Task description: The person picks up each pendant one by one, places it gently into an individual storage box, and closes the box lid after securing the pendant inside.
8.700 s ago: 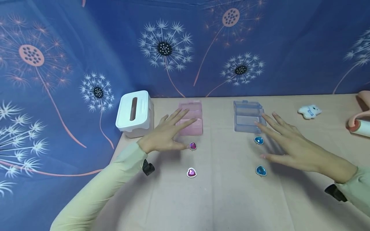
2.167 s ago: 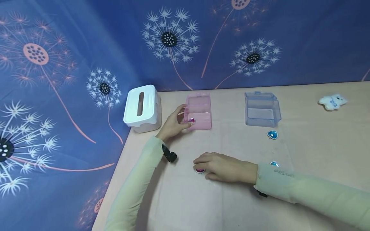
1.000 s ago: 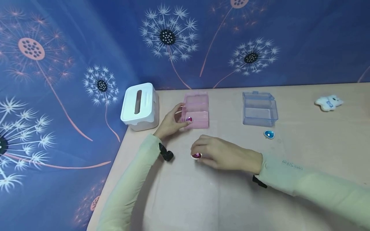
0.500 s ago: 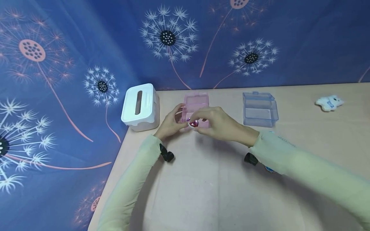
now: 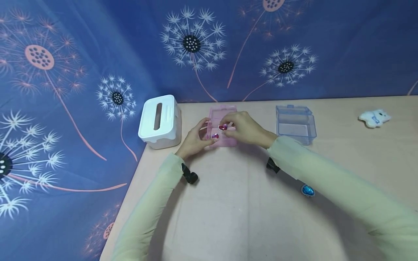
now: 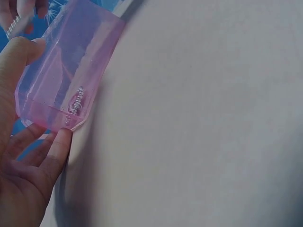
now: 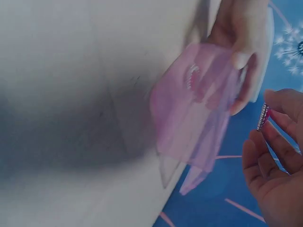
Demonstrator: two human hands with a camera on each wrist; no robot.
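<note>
Gem in hand [image 5: 222, 127]: reddish pink, edged with small pale beads, pinched between the fingertips of the right hand [image 5: 245, 128]; it is held over the pink box, and the right wrist view shows it on edge, apart from the walls.
Pink box [image 5: 231, 142]: clear plastic, opened out on the table [image 5: 212, 217], its near compartment toward the person and its other half toward the backdrop.
Gem in box [image 5: 215, 136]: pink with the same beaded edge, in the near compartment at the left end, just beside the left thumb; whether the thumb touches it I cannot tell.
Left hand [image 5: 195, 140]: grips the left end of the pink box, thumb at the near rim, fingers round the end wall.
Blue box [image 5: 296, 125]: clear plastic, also open, right of the pink box and well apart from it.
Blue gem [image 5: 307, 190]: pale-edged, flat on the table just beside the right sleeve [image 5: 326, 185].
Plush marking: blue, on the body of the white plush [image 5: 374, 118] at the far right; too small to tell whether it is lettering or a pattern.
White dispenser [image 5: 160, 121]: rounded lid with a long dark slot, left of the pink box, near the backdrop.
Wrist mounts: black, one below each cuff, the left one [image 5: 190, 175] plainest.
Backdrop [image 5: 130, 29]: blue cloth printed with white and pink dandelions.
</note>
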